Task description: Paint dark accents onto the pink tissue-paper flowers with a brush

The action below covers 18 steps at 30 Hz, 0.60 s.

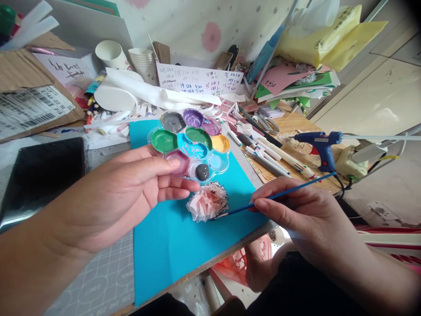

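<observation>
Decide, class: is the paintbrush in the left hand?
No, the right hand holds the paintbrush, while the left hand holds the palette.

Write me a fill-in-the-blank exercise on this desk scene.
On the left hand, the digit lying over the palette is the ____.
The paintbrush is held in the ____ hand.
The paper flower is mostly pale ____.
The glue gun is coloured ____.

Missing words: thumb; right; pink; blue.

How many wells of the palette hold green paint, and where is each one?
2. One green well is at the left edge of the palette, above the left thumb; the other green well is near the middle, just above the bright blue well. None seems hidden.
</observation>
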Each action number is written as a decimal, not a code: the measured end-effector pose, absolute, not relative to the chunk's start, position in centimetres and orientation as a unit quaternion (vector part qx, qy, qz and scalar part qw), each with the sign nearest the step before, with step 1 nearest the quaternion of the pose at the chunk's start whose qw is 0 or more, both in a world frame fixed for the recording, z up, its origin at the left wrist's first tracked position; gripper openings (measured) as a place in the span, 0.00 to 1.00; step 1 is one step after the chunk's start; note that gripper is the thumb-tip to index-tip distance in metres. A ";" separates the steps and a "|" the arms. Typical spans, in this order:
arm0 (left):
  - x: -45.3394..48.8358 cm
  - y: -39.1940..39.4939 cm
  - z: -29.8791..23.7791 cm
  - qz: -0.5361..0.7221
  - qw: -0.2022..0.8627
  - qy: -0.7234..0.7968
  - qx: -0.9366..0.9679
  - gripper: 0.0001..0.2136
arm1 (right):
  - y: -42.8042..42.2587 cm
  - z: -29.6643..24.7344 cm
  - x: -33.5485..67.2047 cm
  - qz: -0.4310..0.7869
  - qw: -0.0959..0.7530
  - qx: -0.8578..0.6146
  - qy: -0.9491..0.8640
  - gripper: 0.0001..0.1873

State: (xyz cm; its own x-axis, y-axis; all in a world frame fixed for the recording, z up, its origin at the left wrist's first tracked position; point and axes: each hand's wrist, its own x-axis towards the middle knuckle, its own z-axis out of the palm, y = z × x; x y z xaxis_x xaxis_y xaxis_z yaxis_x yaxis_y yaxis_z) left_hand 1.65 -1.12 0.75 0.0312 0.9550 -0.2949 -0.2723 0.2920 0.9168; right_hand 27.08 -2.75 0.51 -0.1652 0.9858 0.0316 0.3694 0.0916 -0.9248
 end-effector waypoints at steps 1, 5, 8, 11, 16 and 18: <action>1.7 -1.1 0.8 0.486 0.631 0.498 0.343 0.07 | -2.7 0.5 27.0 0.417 0.371 -0.530 -0.638 0.07; 1.7 -1.1 0.8 0.482 0.637 0.498 0.337 0.06 | -2.7 0.6 26.9 0.410 0.375 -0.529 -0.641 0.06; 1.5 -1.2 0.8 0.482 0.637 0.499 0.336 0.07 | -2.7 0.7 27.2 0.417 0.374 -0.522 -0.643 0.06; 1.5 -1.4 0.8 0.484 0.644 0.495 0.326 0.08 | -2.6 1.0 27.7 0.442 0.405 -0.507 -0.619 0.07; 1.8 -1.6 1.0 0.484 0.669 0.478 0.300 0.04 | -1.5 1.4 27.9 0.470 0.500 -0.467 -0.558 0.07; 1.9 -1.8 1.2 0.482 0.675 0.472 0.298 0.04 | -1.0 1.5 27.6 0.472 0.521 -0.453 -0.548 0.07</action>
State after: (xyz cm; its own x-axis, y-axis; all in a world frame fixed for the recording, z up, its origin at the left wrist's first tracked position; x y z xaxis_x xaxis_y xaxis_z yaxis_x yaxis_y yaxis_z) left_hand 1.91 -1.82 1.21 0.0898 0.9321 -0.3508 -0.3687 0.3583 0.8577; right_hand 27.60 -0.98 1.52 -0.0457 0.9885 0.1442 0.0052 0.1446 -0.9895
